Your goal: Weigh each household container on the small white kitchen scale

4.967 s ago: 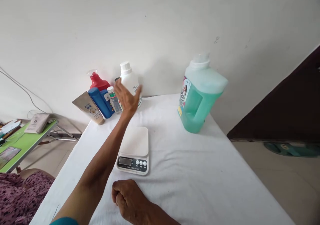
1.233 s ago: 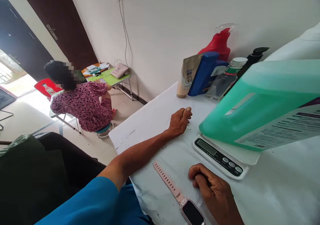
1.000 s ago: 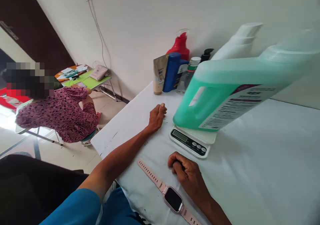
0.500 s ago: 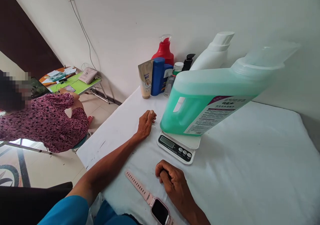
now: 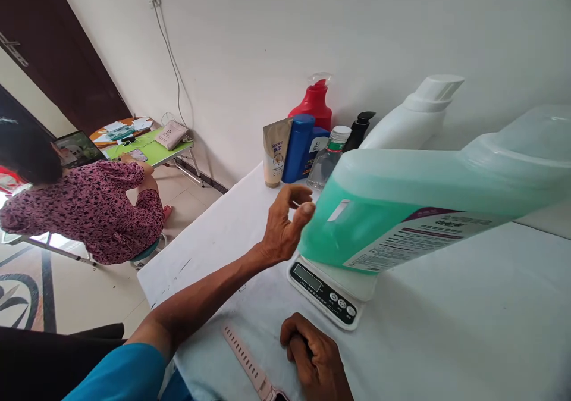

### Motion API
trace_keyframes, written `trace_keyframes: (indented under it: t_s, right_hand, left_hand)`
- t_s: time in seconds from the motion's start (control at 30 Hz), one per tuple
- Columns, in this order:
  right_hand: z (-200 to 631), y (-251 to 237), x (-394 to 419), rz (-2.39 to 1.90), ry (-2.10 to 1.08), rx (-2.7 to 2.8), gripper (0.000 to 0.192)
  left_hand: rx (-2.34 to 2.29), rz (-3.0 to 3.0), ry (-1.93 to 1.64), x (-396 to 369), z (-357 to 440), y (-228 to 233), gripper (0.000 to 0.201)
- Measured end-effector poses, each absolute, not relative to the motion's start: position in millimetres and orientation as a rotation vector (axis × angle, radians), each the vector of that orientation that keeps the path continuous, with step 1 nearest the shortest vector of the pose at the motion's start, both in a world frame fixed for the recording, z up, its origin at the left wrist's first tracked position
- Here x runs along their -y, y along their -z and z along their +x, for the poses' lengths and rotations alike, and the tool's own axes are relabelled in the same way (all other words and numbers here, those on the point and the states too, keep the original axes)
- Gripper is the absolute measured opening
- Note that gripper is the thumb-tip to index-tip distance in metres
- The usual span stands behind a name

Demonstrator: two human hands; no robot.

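One big green jug [image 5: 428, 204] sits on a small kitchen scale [image 5: 328, 285], and it overhangs the platform on every side I can see — that's the part that worries me. The left hand [image 5: 282, 229] is raised just left of the jug with fingers spread and curled, thumb tip about touching the jug's near corner; it isn't wrapped around anything, so nothing is actually gripped. The right hand [image 5: 314, 359] rests as a loose fist on the white tablecloth [image 5: 446, 341] just in front of the scale, and I can't tell if anything is tucked inside it.

What could go wrong, as I read it:
- A push from that thumb at the corner could tip or slide the jug off the scale, since the base looks far wider than the platform.
- If the jug goes toward the wall, it would knock into the cluster behind the scale — white bottle [image 5: 414, 121], clear bottle [image 5: 328, 160], blue bottle [image 5: 297, 148], tan tube [image 5: 274, 151], red bottle [image 5: 314, 100].
- The scale's display [image 5: 307, 275] is partly shadowed by the jug, so leaning in to read it could bump things.
- The pink watch strap [image 5: 245, 359] lies left of the fist, close to the cloth's edge, and a sweep of the forearm could drag it off.

Another person in a patterned top [image 5: 89, 210] sits well away to the left of the scale.
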State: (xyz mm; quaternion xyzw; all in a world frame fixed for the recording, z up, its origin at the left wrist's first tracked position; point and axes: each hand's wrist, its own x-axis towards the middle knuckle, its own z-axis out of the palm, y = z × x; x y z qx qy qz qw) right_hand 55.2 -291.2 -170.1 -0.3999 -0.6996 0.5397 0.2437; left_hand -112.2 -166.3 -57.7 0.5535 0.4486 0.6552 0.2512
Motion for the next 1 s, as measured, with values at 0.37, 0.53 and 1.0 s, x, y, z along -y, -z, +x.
trace_keyframes:
  t_s: [0.37, 0.53, 1.0]
  right_hand:
    - [56, 168, 292, -1.088, -1.467, 1.894, 0.020]
    - [59, 172, 288, -1.057, -1.472, 1.937, 0.022]
    - [51, 182, 295, -1.029, -1.397, 1.831, 0.021]
  left_hand:
    - [-0.976, 1.301, -1.532, 154, -86, 23, 0.047]
    - [-0.905, 1.139, -1.497, 152, -81, 18, 0.050]
    - [-0.959, 0.978, -1.809, 137, -95, 13, 0.043]
